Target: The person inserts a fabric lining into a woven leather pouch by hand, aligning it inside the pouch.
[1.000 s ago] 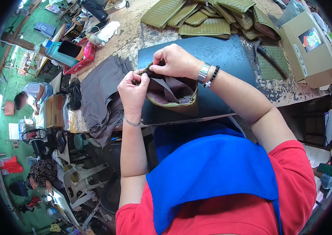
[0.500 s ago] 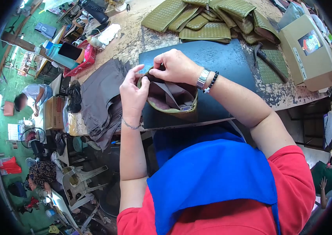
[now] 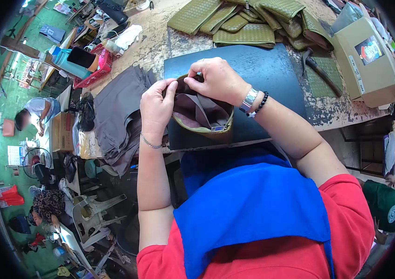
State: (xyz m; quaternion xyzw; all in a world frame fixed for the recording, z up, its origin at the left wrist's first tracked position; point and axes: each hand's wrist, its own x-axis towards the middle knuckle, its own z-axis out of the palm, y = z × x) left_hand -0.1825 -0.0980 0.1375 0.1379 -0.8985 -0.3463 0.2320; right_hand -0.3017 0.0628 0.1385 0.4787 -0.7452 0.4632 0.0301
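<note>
An olive pouch (image 3: 192,120) stands with its mouth up, its brown lining and a small metal-coloured tag at the near rim showing. My left hand (image 3: 157,106) pinches the left side of the rim between thumb and fingers. Across the far edge, my right hand (image 3: 219,83) is closed with thumb and forefinger on the same rim, close to the left fingertips. What lies right between the fingertips is partly hidden. Beneath the pouch is a dark cutting mat (image 3: 267,83) on the worn table.
Left of the mat lies a stack of dark grey lining pieces (image 3: 119,109). Olive woven pouches (image 3: 246,36) are piled at the back. A hammer (image 3: 320,74) rests near a cardboard box (image 3: 369,60) on the right. A red basket (image 3: 102,67) stands back left; co-workers sit beyond.
Left fingers have straightened and closed together along the rim, where they were curled and raised before. The right hand has shifted slightly, staying at the far edge. The pouch is almost unmoved.
</note>
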